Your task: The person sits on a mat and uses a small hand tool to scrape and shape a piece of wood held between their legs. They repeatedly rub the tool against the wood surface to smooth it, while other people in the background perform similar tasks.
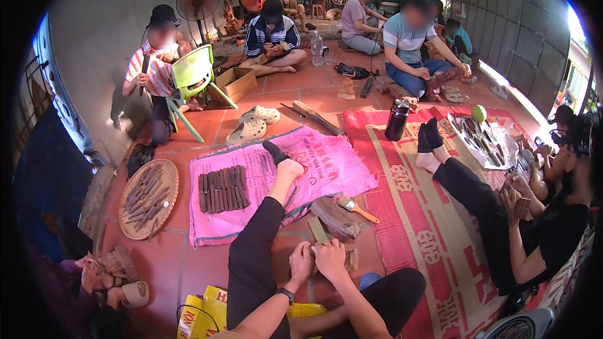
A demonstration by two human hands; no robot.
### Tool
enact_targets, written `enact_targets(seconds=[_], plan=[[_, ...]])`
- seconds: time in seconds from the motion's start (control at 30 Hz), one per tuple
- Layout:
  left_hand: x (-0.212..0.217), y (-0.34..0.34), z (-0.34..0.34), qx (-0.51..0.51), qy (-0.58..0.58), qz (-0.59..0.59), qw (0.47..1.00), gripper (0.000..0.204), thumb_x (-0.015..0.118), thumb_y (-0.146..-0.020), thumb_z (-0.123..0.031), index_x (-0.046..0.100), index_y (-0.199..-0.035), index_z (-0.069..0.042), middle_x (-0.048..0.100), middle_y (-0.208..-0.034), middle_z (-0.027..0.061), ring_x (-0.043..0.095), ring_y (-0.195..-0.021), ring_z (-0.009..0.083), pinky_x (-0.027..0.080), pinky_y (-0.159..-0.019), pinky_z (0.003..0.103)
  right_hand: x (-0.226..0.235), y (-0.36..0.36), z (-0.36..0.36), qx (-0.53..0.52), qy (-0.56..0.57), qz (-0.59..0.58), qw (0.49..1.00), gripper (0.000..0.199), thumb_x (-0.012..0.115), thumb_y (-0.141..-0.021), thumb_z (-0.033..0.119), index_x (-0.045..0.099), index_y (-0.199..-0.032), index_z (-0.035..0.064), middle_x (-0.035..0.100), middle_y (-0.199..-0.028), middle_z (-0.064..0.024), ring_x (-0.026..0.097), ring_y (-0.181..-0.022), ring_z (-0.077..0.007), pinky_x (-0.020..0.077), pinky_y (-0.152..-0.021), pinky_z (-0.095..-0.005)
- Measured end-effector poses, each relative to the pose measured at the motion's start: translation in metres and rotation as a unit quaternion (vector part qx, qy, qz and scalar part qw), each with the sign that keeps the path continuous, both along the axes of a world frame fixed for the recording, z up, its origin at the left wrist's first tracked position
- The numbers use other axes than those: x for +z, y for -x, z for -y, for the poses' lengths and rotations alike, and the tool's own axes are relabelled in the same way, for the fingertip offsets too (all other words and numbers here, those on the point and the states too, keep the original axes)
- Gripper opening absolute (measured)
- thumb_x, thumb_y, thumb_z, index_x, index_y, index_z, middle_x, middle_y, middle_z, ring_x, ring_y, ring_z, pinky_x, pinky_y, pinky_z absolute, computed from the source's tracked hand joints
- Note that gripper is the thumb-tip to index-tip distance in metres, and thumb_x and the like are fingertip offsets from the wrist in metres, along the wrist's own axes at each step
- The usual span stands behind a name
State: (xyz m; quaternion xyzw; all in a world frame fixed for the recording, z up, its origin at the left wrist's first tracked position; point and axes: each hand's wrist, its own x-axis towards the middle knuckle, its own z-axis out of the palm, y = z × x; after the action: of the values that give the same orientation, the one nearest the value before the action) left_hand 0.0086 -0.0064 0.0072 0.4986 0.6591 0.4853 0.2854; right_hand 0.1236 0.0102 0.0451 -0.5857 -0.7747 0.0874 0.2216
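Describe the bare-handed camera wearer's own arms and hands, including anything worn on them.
The left hand and the right hand are both ungloved. A narrow, dark wristband circles the left wrist; whether it is a watch or a plain band is unclear. Nothing is visible on the right wrist. Both forearms are sleeveless where clearly visible.

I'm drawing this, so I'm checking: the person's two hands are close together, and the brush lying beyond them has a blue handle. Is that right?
Not quite: the brush has an orange handle, not blue, as the head view shows. It does lie beyond the left hand and right hand, which are close together.
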Motion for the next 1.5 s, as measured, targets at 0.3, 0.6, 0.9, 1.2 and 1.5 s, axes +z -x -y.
enact_targets(seconds=[0.3,0.6,0.9,1.2,1.5], plan=[[-0.005,0.006,0.002,0.003,-0.004,-0.005,1.000,0.027,0.049,-0.098,-0.021,0.066,-0.105,-0.001,0.068,-0.106,0.0215,0.065,-0.101,0.0387,0.050,-0.089,0.043,0.002,0.001,0.001,0.005,0.027,0.001,1.000,0.037,0.057,-0.094,0.035,0.076,-0.083,0.0061,0.070,-0.095,-0.0138,0.061,-0.096,-0.0336,0.0454,-0.084,-0.0472],[0.001,-0.002,-0.001,-0.011,-0.016,-0.024,1.000,0.028,0.048,-0.098,-0.020,0.066,-0.105,-0.001,0.068,-0.106,0.0203,0.066,-0.100,0.0383,0.051,-0.089,0.043,-0.011,-0.003,-0.009,-0.004,0.019,0.016,1.000,0.029,0.060,-0.092,0.033,0.076,-0.086,0.0099,0.067,-0.091,-0.0091,0.059,-0.094,-0.0290,0.0440,-0.079,-0.0455],[-0.007,0.004,-0.004,-0.039,-0.019,-0.002,0.999,0.034,0.044,-0.102,-0.024,0.064,-0.112,0.002,0.068,-0.105,0.0223,0.066,-0.098,0.0374,0.050,-0.087,0.043,-0.033,0.005,-0.014,-0.029,0.067,-0.021,0.997,0.036,0.059,-0.091,0.034,0.075,-0.081,0.0036,0.070,-0.089,-0.0155,0.060,-0.097,-0.0318,0.0445,-0.081,-0.0447],[-0.008,0.001,-0.007,-0.026,0.000,0.004,1.000,0.031,0.046,-0.100,-0.018,0.065,-0.111,0.003,0.069,-0.105,0.0200,0.066,-0.099,0.0334,0.049,-0.090,0.040,-0.032,0.009,-0.013,-0.060,0.050,-0.039,0.996,0.030,0.061,-0.091,0.029,0.074,-0.079,0.0038,0.068,-0.084,-0.0148,0.061,-0.091,-0.0324,0.0461,-0.078,-0.0436],[-0.006,0.004,-0.008,-0.029,0.002,-0.003,1.000,0.032,0.047,-0.098,-0.020,0.066,-0.110,0.002,0.069,-0.107,0.0207,0.065,-0.100,0.0348,0.048,-0.091,0.042,-0.035,0.006,-0.012,-0.045,0.015,-0.062,0.997,0.037,0.058,-0.093,0.032,0.073,-0.076,0.0023,0.069,-0.081,-0.0160,0.064,-0.086,-0.0333,0.0504,-0.074,-0.0450]])
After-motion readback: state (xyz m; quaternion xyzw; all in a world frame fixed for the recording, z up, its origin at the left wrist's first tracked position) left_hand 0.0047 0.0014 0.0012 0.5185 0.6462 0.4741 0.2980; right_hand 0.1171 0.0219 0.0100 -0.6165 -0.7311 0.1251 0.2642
